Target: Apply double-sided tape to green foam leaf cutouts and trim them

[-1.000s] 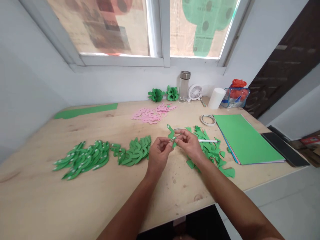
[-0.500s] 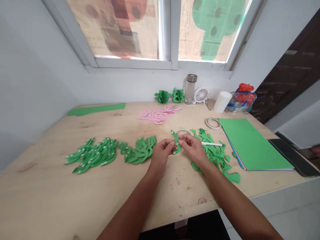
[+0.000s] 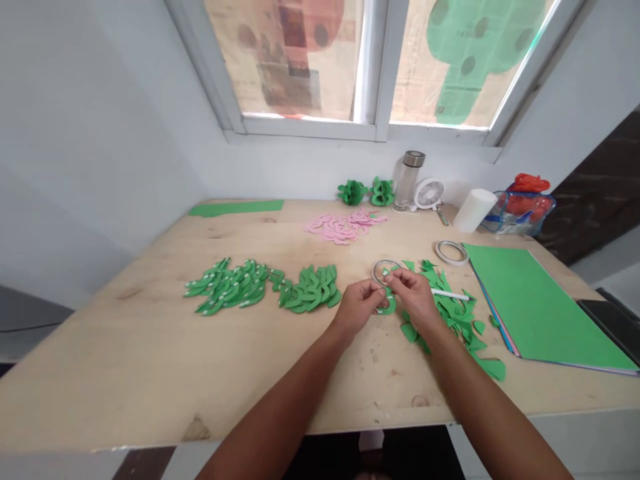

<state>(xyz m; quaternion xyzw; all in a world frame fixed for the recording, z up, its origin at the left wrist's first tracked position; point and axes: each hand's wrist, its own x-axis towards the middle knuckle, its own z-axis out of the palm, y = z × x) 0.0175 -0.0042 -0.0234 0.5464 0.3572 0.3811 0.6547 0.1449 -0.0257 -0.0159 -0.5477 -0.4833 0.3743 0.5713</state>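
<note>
- Green cut-out [image 3: 389,307]: lay between the grips, long axis partly hidden
- Left hand [image 3: 357,307]: nearer, pinched its edge
- Right hand [image 3: 416,297]: grip state could not be told

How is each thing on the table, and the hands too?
Left hand: fingers closed on a green cutout
Right hand: raised beside it, grip unclear
Glass bottle: upright, lid on
Desk fan: standing, spinning or not unclear
Green paper stack: lying flat
Pink cutouts: loosely heaped
Green scraps: scattered
White pen: lying on the scraps
Tape rolls: lying flat
Green paper ornaments: fanned open
White cylinder: upright
</note>
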